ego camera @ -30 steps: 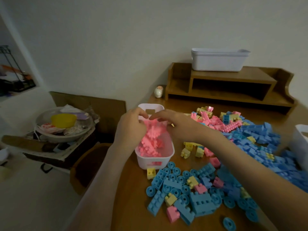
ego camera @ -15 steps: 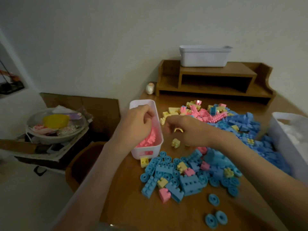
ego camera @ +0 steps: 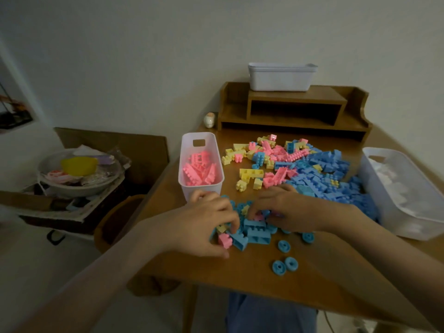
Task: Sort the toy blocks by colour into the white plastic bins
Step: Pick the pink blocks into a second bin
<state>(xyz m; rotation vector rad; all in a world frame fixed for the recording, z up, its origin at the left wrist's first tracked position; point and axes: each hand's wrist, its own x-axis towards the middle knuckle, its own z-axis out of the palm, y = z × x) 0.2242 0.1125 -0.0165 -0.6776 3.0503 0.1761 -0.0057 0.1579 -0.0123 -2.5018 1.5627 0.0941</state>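
A narrow white bin (ego camera: 202, 190) at the table's left holds pink blocks (ego camera: 200, 168). Near the front edge lies a small pile of blue blocks (ego camera: 257, 233) with a few yellow and pink ones. My left hand (ego camera: 204, 224) bends over the pile's left side, thumb and fingers pinching a pink block (ego camera: 224, 240). My right hand (ego camera: 288, 209) lies on the pile's right side, its curled fingertips closing on a small pink block (ego camera: 259, 217). A large mixed heap (ego camera: 283, 159) of pink, yellow and blue blocks spreads behind the hands.
A wide white bin (ego camera: 389, 203) stands at the right edge, its contents pale and unclear. Stacked white bins (ego camera: 281, 79) sit on a wooden shelf (ego camera: 295, 109) at the back. Loose blue wheels (ego camera: 284, 265) lie near the front. A cluttered box (ego camera: 77, 179) stands left of the table.
Both hands left the pink bin and came down toward me onto the near pile. The left hand now pinches a pink block there; the right reaches for another.
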